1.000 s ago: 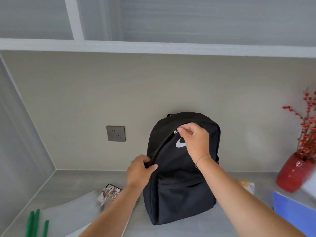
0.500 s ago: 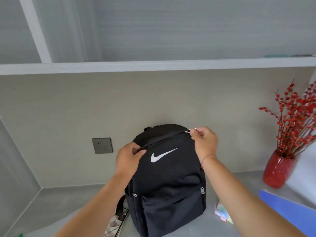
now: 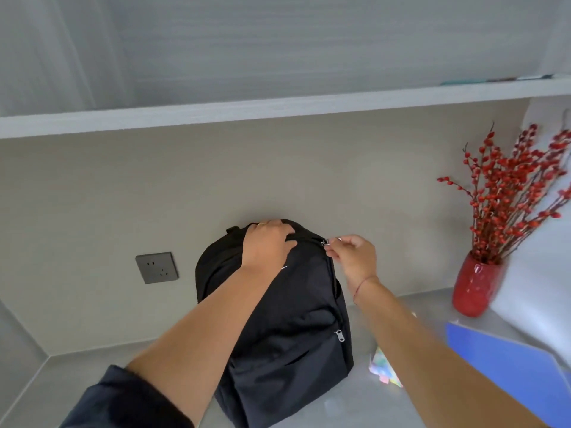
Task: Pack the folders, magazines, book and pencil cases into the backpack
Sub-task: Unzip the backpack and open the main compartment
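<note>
Black backpack (image 3: 287, 335) stands upright on the desk (image 3: 355, 406), against the wall. We note the left grip (image 3: 267, 247) clamped over its top and the right grip (image 3: 355, 257) pinching the zipper pull (image 3: 325, 242). A blue folder (image 3: 506, 362) lies to the right.

Soft, even daylight fills the alcove, bright with no hard glare. The black backpack (image 3: 287, 319) swallows the light, so its folds barely read. The zipper pull (image 3: 325, 242) pinched by the right hand (image 3: 355, 257) gives a small glint, and the red vase (image 3: 474, 285) at 3 o'clock shows a white highlight. The white surface behind it is washed out. The blue folder (image 3: 506, 362) at 4 o'clock is smeared. The shelf (image 3: 278, 112) slants across the top, and both forearms stretch wide toward 6 o'clock. The left hand (image 3: 268, 245) gripping the top looks slightly soft.
</note>
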Motion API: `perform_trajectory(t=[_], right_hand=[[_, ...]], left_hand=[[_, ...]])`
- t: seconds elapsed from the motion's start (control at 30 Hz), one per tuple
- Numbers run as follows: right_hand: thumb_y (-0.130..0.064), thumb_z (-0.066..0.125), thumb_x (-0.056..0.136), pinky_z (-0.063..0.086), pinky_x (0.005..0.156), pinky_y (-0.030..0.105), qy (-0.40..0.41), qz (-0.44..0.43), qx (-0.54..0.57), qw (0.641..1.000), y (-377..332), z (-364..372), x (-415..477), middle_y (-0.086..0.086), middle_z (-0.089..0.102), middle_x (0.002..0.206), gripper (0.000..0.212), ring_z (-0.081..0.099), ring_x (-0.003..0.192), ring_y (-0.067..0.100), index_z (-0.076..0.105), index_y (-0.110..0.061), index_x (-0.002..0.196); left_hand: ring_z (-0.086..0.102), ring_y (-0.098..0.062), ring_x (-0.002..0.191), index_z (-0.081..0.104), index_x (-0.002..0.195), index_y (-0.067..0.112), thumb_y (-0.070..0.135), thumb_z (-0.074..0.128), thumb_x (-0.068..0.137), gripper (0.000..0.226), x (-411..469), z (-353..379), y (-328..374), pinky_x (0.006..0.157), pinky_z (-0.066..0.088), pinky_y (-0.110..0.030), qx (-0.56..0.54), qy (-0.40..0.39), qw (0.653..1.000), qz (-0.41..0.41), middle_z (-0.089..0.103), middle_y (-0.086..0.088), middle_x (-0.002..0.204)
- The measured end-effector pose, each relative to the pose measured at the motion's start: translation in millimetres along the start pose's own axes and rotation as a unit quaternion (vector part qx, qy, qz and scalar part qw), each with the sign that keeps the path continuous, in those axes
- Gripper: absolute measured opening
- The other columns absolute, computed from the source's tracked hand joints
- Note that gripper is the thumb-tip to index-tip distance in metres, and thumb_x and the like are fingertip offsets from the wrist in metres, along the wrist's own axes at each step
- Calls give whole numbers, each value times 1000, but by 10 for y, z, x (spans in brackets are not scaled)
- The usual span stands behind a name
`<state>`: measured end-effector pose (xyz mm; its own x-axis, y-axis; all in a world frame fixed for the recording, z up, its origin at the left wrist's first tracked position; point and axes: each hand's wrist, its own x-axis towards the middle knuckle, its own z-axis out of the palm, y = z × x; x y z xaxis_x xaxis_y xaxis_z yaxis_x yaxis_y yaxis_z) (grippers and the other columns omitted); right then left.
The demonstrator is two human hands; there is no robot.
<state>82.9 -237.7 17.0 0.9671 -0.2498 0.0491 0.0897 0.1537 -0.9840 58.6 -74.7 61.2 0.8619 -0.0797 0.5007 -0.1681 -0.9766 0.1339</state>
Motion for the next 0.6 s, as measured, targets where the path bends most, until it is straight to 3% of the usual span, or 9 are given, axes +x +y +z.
perform_trajectory(t=[0.13, 0.27, 0.37, 0.53, 0.57, 0.6], right_hand=[[-6, 65, 83, 54, 75, 29, 14, 38, -1, 999, 119, -133, 55, 6, 68, 68, 7, 62, 67, 18, 64, -8, 75], [-10, 61, 85, 53, 79, 30, 38, 85, -56, 994, 416, -266, 67, 9, 70, 75, 15, 63, 72, 18, 67, -9, 71], [-6, 57, 86, 49, 65, 27, 40, 152, -56, 986, 732, -429, 63, 13, 66, 75, 25, 59, 63, 20, 60, -9, 61], [-4, 47, 91, 42, 48, 12, 26, 261, -61, 963, 1057, -613, 66, -3, 56, 43, 31, 56, 40, 6, 47, -11, 61], [-2, 45, 92, 45, 51, 11, 22, 267, -47, 962, 1038, -605, 76, -1, 58, 47, 29, 59, 44, 7, 47, -10, 64], [-1, 44, 93, 52, 64, 15, 18, 271, -24, 962, 1018, -603, 87, 5, 63, 63, 25, 64, 58, 13, 50, -7, 70]], left_hand=[[63, -25, 92, 70, 105, 16, 26, 52, 94, 24, 47, 52, 69, 82, 45, -34, -11, 24, 1000, 7, 70, -4, 102], [63, -25, 91, 69, 104, 15, 26, 53, 94, 22, 47, 40, 90, 82, 49, -37, -17, 33, 999, -24, 71, -5, 100], [64, -26, 93, 69, 105, 16, 27, 54, 94, 22, 43, 26, 49, 80, 49, -36, -16, 41, 998, -35, 71, -4, 103], [64, -25, 91, 69, 104, 19, 29, 53, 93, 22, 8, 11, 22, 74, 44, -31, 0, 37, 999, -34, 70, -1, 103], [63, -25, 92, 69, 105, 20, 30, 52, 94, 22, 2, 1, 42, 73, 42, -31, 5, 34, 999, -34, 70, -1, 104], [63, -25, 92, 68, 105, 20, 31, 52, 94, 22, -9, -12, 64, 71, 41, -30, 5, 31, 999, -41, 70, -1, 104]])
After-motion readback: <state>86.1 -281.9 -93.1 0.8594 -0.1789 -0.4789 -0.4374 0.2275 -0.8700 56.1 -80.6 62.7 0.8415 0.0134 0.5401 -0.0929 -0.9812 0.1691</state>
